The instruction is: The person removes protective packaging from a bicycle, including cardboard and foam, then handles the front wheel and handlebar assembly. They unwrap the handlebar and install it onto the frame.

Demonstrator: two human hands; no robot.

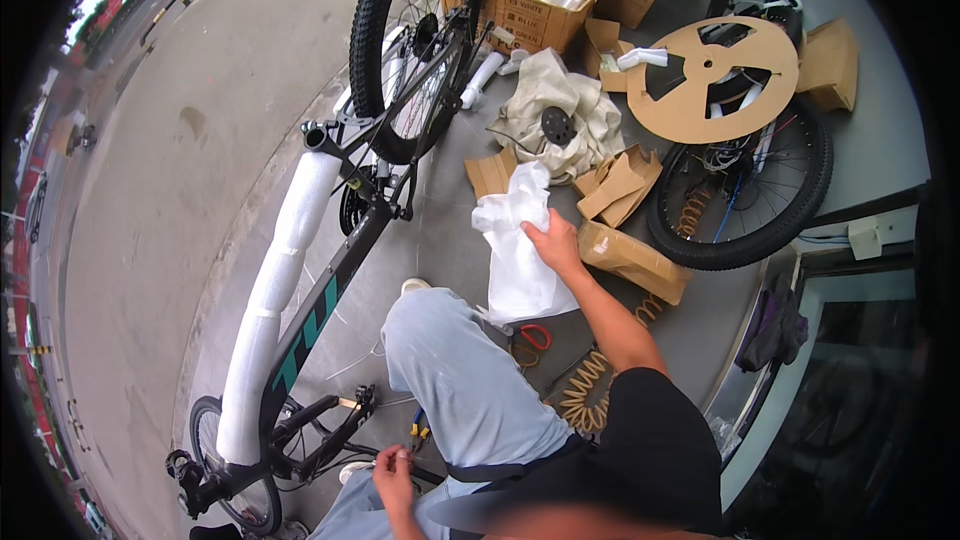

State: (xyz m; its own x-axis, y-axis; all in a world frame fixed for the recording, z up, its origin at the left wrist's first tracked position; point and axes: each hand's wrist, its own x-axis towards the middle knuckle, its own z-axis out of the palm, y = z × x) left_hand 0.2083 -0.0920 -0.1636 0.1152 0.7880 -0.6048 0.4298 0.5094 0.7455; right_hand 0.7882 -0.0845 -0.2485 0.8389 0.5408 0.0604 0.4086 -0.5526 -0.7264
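My right hand (553, 242) is stretched forward, its fingers closed on the edge of a white foam sheet (527, 275), which hangs crumpled at the top and flatter below. Low in the view, my left hand (393, 478) is held beside my knee with fingers curled together; whatever may be in them is too small to make out. Close by it lie pliers with yellow and blue handles (418, 432). On my left stands a dark bicycle frame (345, 268) with teal lettering, one of its tubes wrapped in white foam (262, 315).
Ahead are a cardboard box of white foam tubes (525, 18), a crumpled beige cloth (545, 105) and torn cardboard (620, 185). To the right, a round cardboard disc (715, 78) rests by a bicycle wheel (815, 155). A coiled hose (582, 395) and red-handled scissors (538, 338) lie near my leg.
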